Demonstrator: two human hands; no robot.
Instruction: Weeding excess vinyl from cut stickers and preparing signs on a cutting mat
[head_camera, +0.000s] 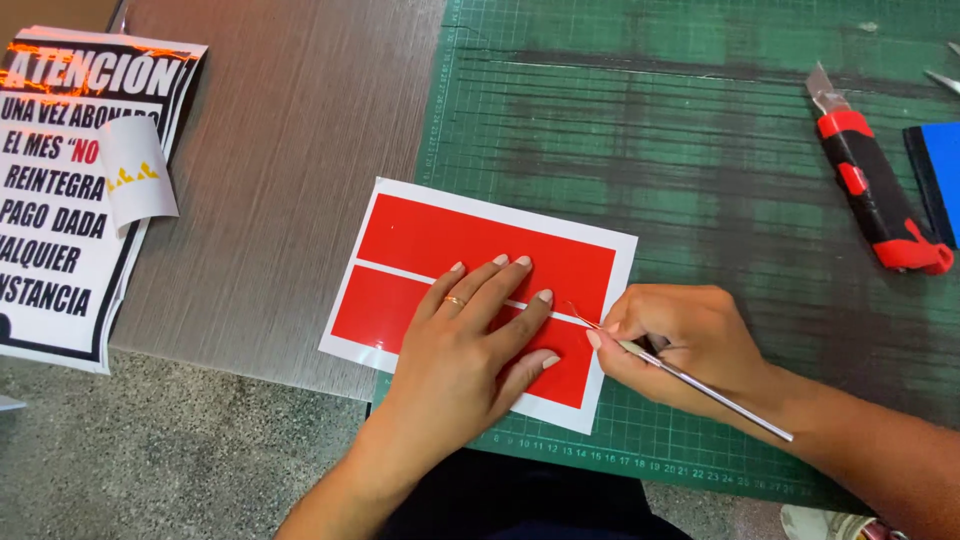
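Observation:
A white-bordered sheet of red vinyl (440, 235), split by a thin white line into two bands, lies across the edge of a green cutting mat (650, 130). My left hand (470, 350) lies flat on the sheet, fingers spread, pressing it down. My right hand (685, 345) pinches a thin metal pick tool (690, 380) like a pen. Its fine tip touches the red vinyl at the white line, near the sheet's right side.
A red and black utility knife (875, 195) lies on the mat at the right, beside a blue squeegee (940, 180). A printed black, white and red notice (70, 190) with a small curled white sticker backing (135, 170) lies on the grey table (280, 150) at the left.

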